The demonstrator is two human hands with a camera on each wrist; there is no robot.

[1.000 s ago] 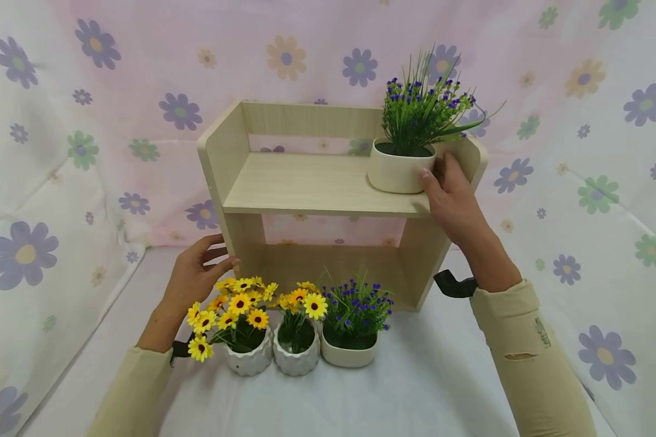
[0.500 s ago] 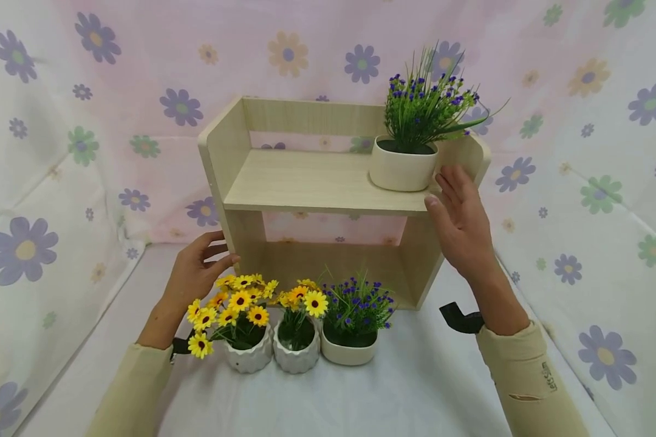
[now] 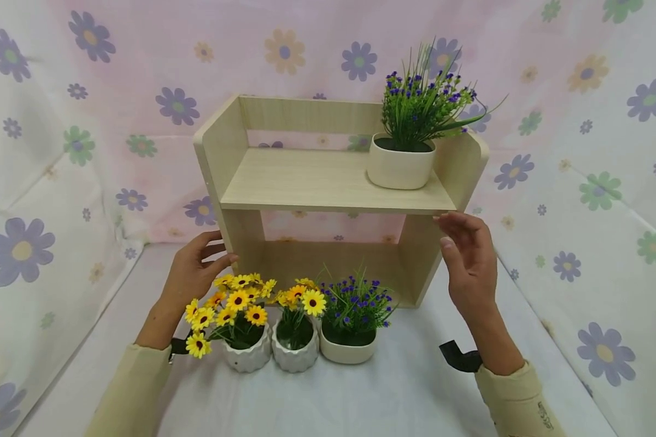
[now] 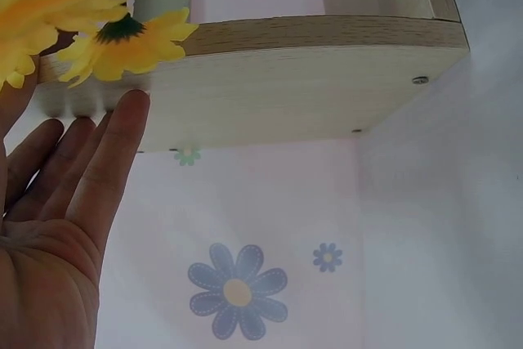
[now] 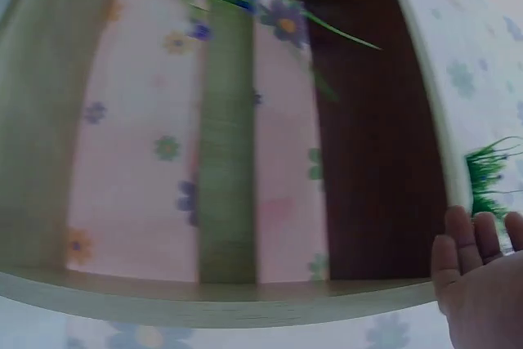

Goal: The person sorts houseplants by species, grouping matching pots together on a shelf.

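Observation:
A two-tier wooden shelf (image 3: 306, 185) stands at the back of the table. My left hand (image 3: 191, 273) is at its left side panel, thumb at the front edge. In the left wrist view, straight fingers (image 4: 110, 165) touch the panel's outer face. On the upper board, toward the right, sits an oval cream pot with purple flowers and grass (image 3: 401, 164). My right hand (image 3: 472, 267) holds nothing, fingers slightly bent, just below the upper board's right front corner. The right wrist view has this hand (image 5: 490, 292) beside the board's edge.
Before the shelf stand two ridged white pots of yellow sunflowers (image 3: 246, 358) (image 3: 295, 355) and another cream pot with purple flowers (image 3: 350, 351). Sunflower petals (image 4: 122, 46) hang close over the left hand. A flower-printed cloth (image 3: 596, 145) surrounds the white table surface (image 3: 415, 394).
My right hand has let go of the upper cream pot and moved down, away from it. The pot stays on the upper board; the left hand has stayed at the panel.

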